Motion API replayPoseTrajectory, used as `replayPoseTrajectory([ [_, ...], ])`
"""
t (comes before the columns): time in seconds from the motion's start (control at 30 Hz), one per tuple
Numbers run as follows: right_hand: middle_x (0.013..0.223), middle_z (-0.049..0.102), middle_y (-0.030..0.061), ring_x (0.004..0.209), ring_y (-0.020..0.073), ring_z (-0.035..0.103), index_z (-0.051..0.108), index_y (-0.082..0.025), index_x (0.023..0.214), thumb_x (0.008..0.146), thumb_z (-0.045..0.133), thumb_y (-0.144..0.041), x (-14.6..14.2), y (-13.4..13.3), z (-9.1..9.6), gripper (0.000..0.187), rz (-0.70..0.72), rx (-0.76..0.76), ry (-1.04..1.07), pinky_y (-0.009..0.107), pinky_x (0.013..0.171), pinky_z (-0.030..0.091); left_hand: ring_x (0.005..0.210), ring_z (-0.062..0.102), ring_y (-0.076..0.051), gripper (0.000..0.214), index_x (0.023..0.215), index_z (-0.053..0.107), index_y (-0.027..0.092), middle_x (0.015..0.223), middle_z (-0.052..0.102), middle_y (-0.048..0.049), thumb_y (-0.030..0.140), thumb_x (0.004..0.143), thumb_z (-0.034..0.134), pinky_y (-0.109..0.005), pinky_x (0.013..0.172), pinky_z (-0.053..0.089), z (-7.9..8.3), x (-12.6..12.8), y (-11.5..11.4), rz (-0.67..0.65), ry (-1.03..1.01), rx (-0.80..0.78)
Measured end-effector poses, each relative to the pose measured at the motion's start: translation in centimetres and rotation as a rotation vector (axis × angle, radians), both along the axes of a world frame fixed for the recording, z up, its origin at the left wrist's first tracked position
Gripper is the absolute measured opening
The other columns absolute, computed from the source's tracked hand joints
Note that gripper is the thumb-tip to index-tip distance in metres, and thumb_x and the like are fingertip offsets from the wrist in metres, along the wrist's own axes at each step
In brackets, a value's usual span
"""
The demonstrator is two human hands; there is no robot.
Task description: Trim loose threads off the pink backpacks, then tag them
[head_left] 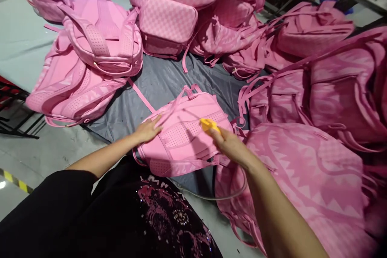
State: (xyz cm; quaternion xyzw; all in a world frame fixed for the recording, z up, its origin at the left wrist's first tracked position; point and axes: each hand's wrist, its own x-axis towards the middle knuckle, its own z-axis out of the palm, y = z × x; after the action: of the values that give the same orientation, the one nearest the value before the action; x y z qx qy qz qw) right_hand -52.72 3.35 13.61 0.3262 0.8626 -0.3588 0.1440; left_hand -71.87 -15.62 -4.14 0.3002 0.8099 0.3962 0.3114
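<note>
Right hand (224, 140) grips yellow plastic nozzle tool (208, 124), left hand (148, 130) lies spread on pink fabric backpack (180, 135); work appears unfinished.

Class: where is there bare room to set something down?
Bare dark sheet lies between the handled backpack and the checkered bag; pale tabletop shows left of the stacked backpacks. Overlapping bags crowd the right side.

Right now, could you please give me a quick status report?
Left grip open, resting on bag. Right grip closed on yellow tool, above bag. Bag straps-up on grey sheet. Other bags crowding its right.
</note>
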Motion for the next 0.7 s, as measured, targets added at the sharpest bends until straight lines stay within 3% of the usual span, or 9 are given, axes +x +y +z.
replayPoseTrajectory([
  [0.1, 0.064, 0.060, 0.0023, 0.055, 0.0157, 0.054, 0.063, -0.014, 0.114, 0.095, 0.035, -0.059, 2.2, 1.8, 1.1, 0.057, 0.009, 0.138, -0.080, 0.025, 0.053, 0.042, 0.130, 0.044, -0.039, 0.071, 0.147, 0.041, 0.033, 0.144, 0.043, -0.0177, 0.060, 0.084, 0.058, -0.054, 0.104, 0.036, 0.1, 2.4, 0.6, -0.223, 0.509, -0.123],
  [0.23, 0.081, 0.069, 0.0130, 0.076, 0.0246, 0.065, 0.066, -0.010, 0.114, 0.097, 0.033, -0.052, 5.2, 3.7, 1.7, 0.056, -0.173, 0.510, -0.256, 0.032, 0.069, 0.047, 0.147, 0.017, -0.042, 0.066, 0.149, 0.038, 0.025, 0.160, 0.016, -0.0227, 0.049, 0.091, 0.053, -0.061, 0.113, 0.019, 0.9, 5.1, 0.6, -0.275, 0.708, -0.127],
  [0.3, 0.083, 0.071, 0.0127, 0.077, 0.0250, 0.066, 0.068, -0.014, 0.112, 0.096, 0.034, -0.056, 6.6, 3.8, 1.5, 0.057, -0.127, 0.461, -0.296, 0.032, 0.072, 0.049, 0.149, 0.011, -0.040, 0.070, 0.150, 0.035, 0.021, 0.161, 0.012, -0.0222, 0.052, 0.089, 0.054, -0.059, 0.115, 0.016, 1.6, 7.1, 0.2, -0.353, 0.733, -0.044],
  [0.4, 0.091, 0.073, 0.0130, 0.084, 0.0257, 0.068, 0.069, -0.016, 0.111, 0.095, 0.033, -0.057, 8.7, 3.1, 1.3, 0.057, -0.043, 0.373, -0.308, 0.033, 0.076, 0.050, 0.146, 0.022, -0.036, 0.080, 0.152, 0.031, 0.022, 0.161, 0.018, -0.0186, 0.053, 0.084, 0.061, -0.052, 0.115, 0.023, 2.1, 11.0, -0.5, -0.660, 0.745, 0.083],
  [0.47, 0.094, 0.073, 0.0141, 0.089, 0.0270, 0.067, 0.069, -0.015, 0.113, 0.096, 0.032, -0.053, 10.1, 2.7, 1.4, 0.056, -0.075, 0.391, -0.319, 0.034, 0.078, 0.050, 0.140, 0.033, -0.035, 0.084, 0.153, 0.027, 0.022, 0.160, 0.022, -0.0191, 0.042, 0.082, 0.066, -0.050, 0.109, 0.033, 1.7, 13.3, -0.5, -0.798, 0.774, 0.020],
  [0.57, 0.091, 0.073, 0.0106, 0.086, 0.0257, 0.067, 0.068, -0.018, 0.117, 0.094, 0.036, -0.054, 12.5, 2.5, 1.8, 0.054, -0.034, 0.252, -0.289, 0.032, 0.075, 0.051, 0.130, 0.046, -0.035, 0.075, 0.151, 0.030, 0.018, 0.156, 0.032, -0.0215, 0.027, 0.084, 0.063, -0.048, 0.097, 0.043, 0.7, 14.6, 0.4, -0.773, 0.773, -0.150],
  [0.63, 0.088, 0.072, 0.0103, 0.082, 0.0247, 0.067, 0.066, -0.017, 0.119, 0.094, 0.036, -0.054, 14.0, 2.4, 2.1, 0.055, -0.115, 0.302, -0.225, 0.031, 0.072, 0.050, 0.128, 0.049, -0.034, 0.061, 0.146, 0.041, 0.016, 0.151, 0.041, -0.0202, 0.032, 0.089, 0.057, -0.047, 0.097, 0.045, 0.4, 13.9, 1.5, -0.647, 0.658, -0.097],
  [0.7, 0.077, 0.069, 0.0091, 0.072, 0.0227, 0.065, 0.064, -0.015, 0.119, 0.095, 0.032, -0.055, 15.3, 2.1, 2.3, 0.056, -0.207, 0.330, -0.160, 0.030, 0.066, 0.049, 0.117, 0.057, -0.031, 0.048, 0.132, 0.055, 0.015, 0.135, 0.058, -0.0180, 0.043, 0.094, 0.047, -0.042, 0.092, 0.048, 0.5, 12.0, 2.7, -0.437, 0.365, 0.018],
])
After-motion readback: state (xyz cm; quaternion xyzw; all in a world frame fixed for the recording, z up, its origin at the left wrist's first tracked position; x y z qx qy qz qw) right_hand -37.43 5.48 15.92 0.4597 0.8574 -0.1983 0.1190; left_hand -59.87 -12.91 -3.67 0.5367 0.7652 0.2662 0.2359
